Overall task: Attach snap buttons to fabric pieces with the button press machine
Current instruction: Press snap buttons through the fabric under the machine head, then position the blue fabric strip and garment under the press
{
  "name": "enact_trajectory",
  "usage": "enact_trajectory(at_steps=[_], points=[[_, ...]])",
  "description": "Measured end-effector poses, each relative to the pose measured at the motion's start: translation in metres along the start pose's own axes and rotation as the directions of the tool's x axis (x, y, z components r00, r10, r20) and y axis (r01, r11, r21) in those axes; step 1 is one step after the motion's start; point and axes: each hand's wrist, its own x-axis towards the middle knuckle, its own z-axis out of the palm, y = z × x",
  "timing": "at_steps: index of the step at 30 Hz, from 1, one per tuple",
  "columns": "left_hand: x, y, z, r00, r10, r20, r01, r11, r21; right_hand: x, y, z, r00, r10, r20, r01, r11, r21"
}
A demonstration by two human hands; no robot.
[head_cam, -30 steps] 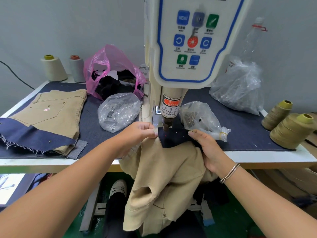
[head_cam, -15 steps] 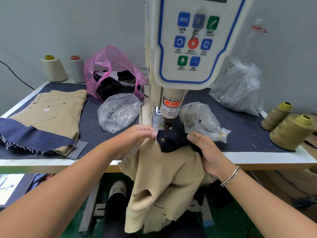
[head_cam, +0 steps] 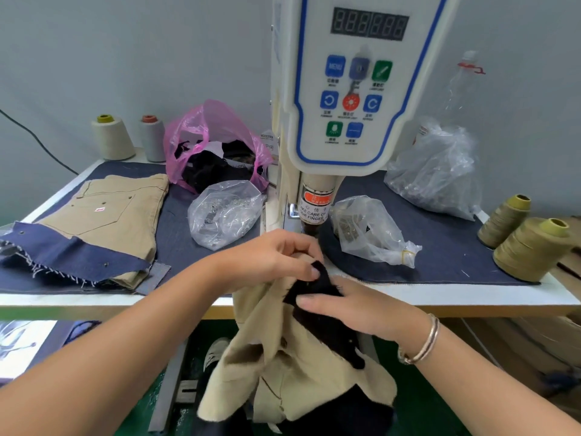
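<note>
A beige garment with a dark navy trim piece hangs over the table's front edge, just in front of the button press machine. My left hand pinches the top corner of the fabric between thumb and fingers, right below the press head. My right hand lies on the navy trim and grips it, fingers pointing left. Brass snaps show on the beige cloth lower down.
A folded beige and denim stack lies at the left. A clear bag of snaps, a pink bag, two more clear bags and thread cones stand around the machine.
Both hands have pulled the fabric back from under the press head toward the table edge. The left hand has curled over the fabric corner. The view has tilted up.
</note>
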Motion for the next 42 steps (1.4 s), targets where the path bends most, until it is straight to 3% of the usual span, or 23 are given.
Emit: enact_trajectory(at_steps=[1, 3, 5, 10, 14, 15, 17, 19, 21, 23, 26, 29, 31, 32, 33, 34, 35, 36, 39, 42], points=[[-0.001, 0.0, 0.001, 0.998, 0.024, -0.052, -0.025, 1.0, -0.007, 0.0, -0.002, 0.002, 1.0, 0.008, -0.012, -0.006, 0.989, 0.15], [-0.011, -0.002, -0.006, 0.985, 0.037, -0.167, -0.043, 0.998, -0.036, -0.002, -0.008, 0.005, 1.0, 0.024, -0.011, -0.015, 0.859, 0.511], [-0.028, -0.007, -0.022, 0.979, 0.009, -0.202, -0.018, 0.999, -0.043, -0.004, -0.017, 0.008, 1.0, 0.001, 0.006, -0.005, 0.746, 0.665], [-0.086, -0.031, -0.047, 0.968, -0.172, -0.181, 0.16, 0.984, -0.079, 0.003, -0.044, 0.018, 0.999, -0.039, 0.031, 0.005, 0.69, 0.723], [-0.117, -0.036, -0.037, 0.959, -0.282, 0.026, 0.283, 0.956, -0.078, 0.02, -0.074, 0.032, 0.989, -0.145, 0.028, 0.082, 0.697, 0.713], [-0.119, -0.03, -0.032, 0.954, -0.301, -0.002, 0.3, 0.953, -0.048, 0.023, -0.082, 0.035, 0.987, -0.159, 0.03, 0.093, 0.709, 0.699], [-0.116, -0.016, -0.032, 0.939, -0.265, -0.218, 0.274, 0.962, 0.013, 0.031, -0.094, 0.039, 0.982, -0.187, -0.003, 0.139, 0.725, 0.675], [-0.117, -0.002, -0.045, 0.845, -0.217, -0.488, 0.217, 0.975, -0.058, 0.036, -0.102, 0.039, 0.976, -0.186, -0.114, 0.215, 0.739, 0.639], [-0.118, 0.014, -0.067, 0.663, -0.21, -0.719, 0.049, 0.97, -0.238, 0.04, -0.102, 0.038, 0.957, -0.178, -0.23, 0.278, 0.79, 0.547], [-0.12, 0.036, -0.088, 0.531, -0.207, -0.822, -0.13, 0.939, -0.32, 0.04, -0.101, 0.04, 0.937, -0.253, -0.24, 0.341, 0.807, 0.483], [-0.125, 0.062, -0.118, 0.418, -0.146, -0.897, -0.274, 0.921, -0.278, 0.043, -0.095, 0.046, 0.915, -0.332, -0.228, 0.403, 0.732, 0.55], [-0.125, 0.074, -0.152, 0.372, -0.162, -0.914, -0.221, 0.941, -0.257, 0.048, -0.082, 0.06, 0.853, -0.402, -0.333, 0.501, 0.809, 0.307], [-0.125, 0.068, -0.185, 0.287, -0.189, -0.939, -0.13, 0.964, -0.234, 0.055, -0.075, 0.074, 0.822, -0.481, -0.307, 0.525, 0.847, 0.081], [-0.125, 0.061, -0.202, 0.23, -0.166, -0.959, -0.041, 0.983, -0.18, 0.061, -0.07, 0.082, 0.82, -0.513, -0.255, 0.522, 0.852, -0.035], [-0.126, 0.05, -0.218, 0.182, -0.101, -0.978, 0.129, 0.989, -0.078, 0.07, -0.066, 0.09, 0.829, -0.525, -0.192, 0.506, 0.851, -0.144], [-0.127, 0.036, -0.233, 0.162, -0.018, -0.987, 0.367, 0.929, 0.044, 0.08, -0.061, 0.097, 0.848, -0.512, -0.134, 0.474, 0.848, -0.239], [-0.127, 0.022, -0.243, 0.174, 0.046, -0.984, 0.574, 0.807, 0.139, 0.092, -0.055, 0.104, 0.874, -0.48, -0.08, 0.432, 0.841, -0.325], [-0.126, 0.008, -0.248, 0.192, 0.071, -0.979, 0.693, 0.697, 0.186, 0.104, -0.049, 0.11, 0.895, -0.444, -0.037, 0.393, 0.825, -0.407], [-0.116, -0.038, -0.24, 0.262, -0.023, -0.965, 0.789, 0.58, 0.201, 0.135, -0.033, 0.124, 0.921, -0.385, 0.058, 0.333, 0.703, -0.629], [-0.102, -0.08, -0.218, 0.43, -0.136, -0.893, 0.836, 0.432, 0.337, 0.155, -0.022, 0.128, 0.91, -0.407, 0.083, 0.327, 0.581, -0.745]])
